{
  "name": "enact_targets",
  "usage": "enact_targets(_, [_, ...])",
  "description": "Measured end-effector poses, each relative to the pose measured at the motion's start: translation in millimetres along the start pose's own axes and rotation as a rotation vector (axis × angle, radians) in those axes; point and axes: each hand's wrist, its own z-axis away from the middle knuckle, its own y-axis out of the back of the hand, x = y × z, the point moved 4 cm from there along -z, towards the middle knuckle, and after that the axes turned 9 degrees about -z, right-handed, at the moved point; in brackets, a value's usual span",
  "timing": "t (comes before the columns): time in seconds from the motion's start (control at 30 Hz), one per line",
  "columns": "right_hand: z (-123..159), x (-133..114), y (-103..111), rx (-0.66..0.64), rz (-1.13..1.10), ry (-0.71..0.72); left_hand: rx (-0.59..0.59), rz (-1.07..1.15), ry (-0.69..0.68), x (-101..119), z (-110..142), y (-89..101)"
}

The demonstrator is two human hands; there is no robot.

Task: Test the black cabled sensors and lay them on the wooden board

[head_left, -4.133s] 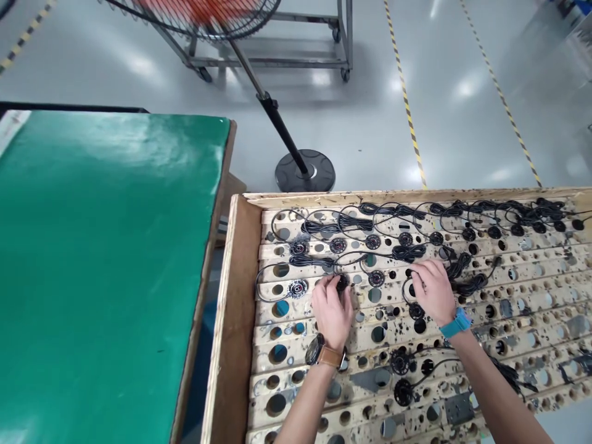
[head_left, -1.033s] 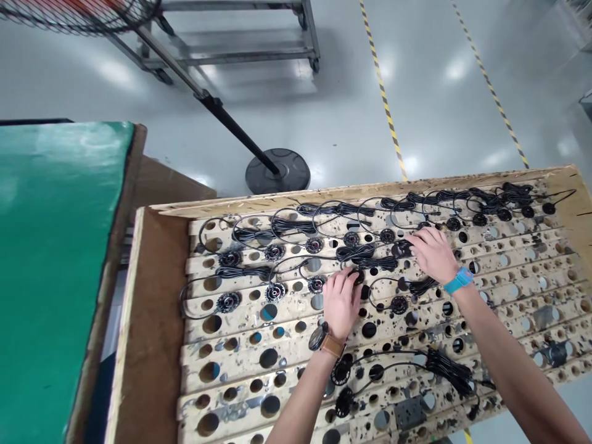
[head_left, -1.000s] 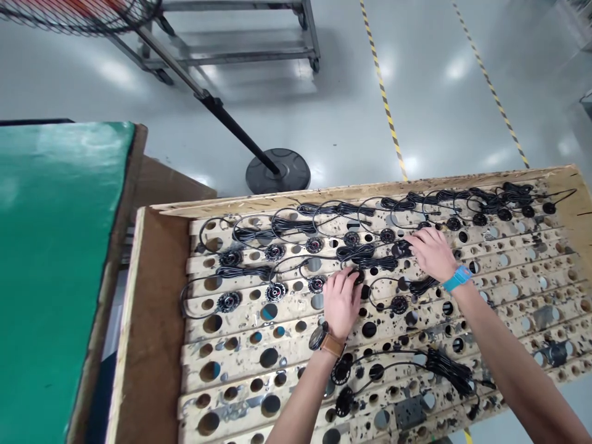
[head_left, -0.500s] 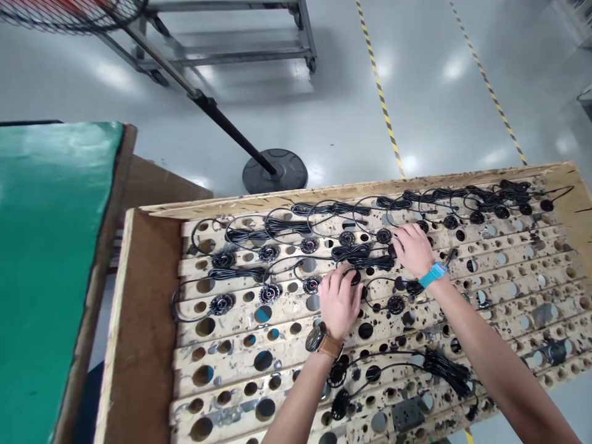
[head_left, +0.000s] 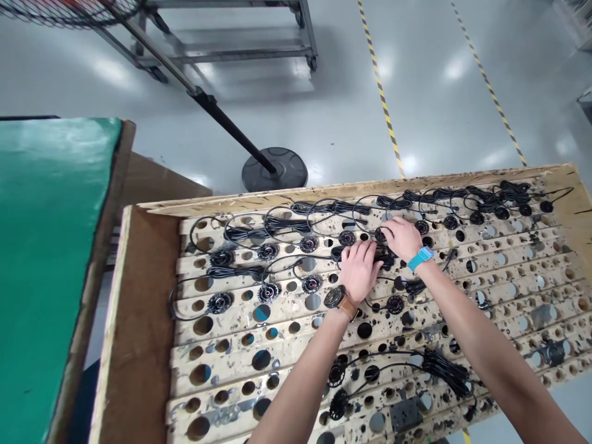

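Head view: the left hand shifted toward the crate's far wall, onto a cable bundle near the right hand; seemingly two-handed work; I couldn't tell either grip.

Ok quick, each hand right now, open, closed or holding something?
Left hand: over coiled black cables; grip hidden, can't tell.
Right hand: at a black disc; can't tell whether it's gripped.

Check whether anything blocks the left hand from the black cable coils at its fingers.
Nothing visible does: the left hand overlaps the black cable coils, though contact is hard to tell. The right hand is beside them, not between.
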Motion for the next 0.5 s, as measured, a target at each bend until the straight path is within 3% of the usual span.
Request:
enact_targets(0.27, [5.4,0.8,3.9,0.053,-0.058,0.035,-0.030,-0.097,-0.021,4.4,1.8,-5.6])
enact_targets(0.4, [46.7,12.5,20.2,0.234,-0.178,0.103,-0.033,-0.095,0.006,4.1,0.7,-2.1])
enact_targets(0.5, [94.7,31.7,28.1,0.253,-0.218,0.120,0.016,-0.030,0.010,5.7,12.5,10.1])
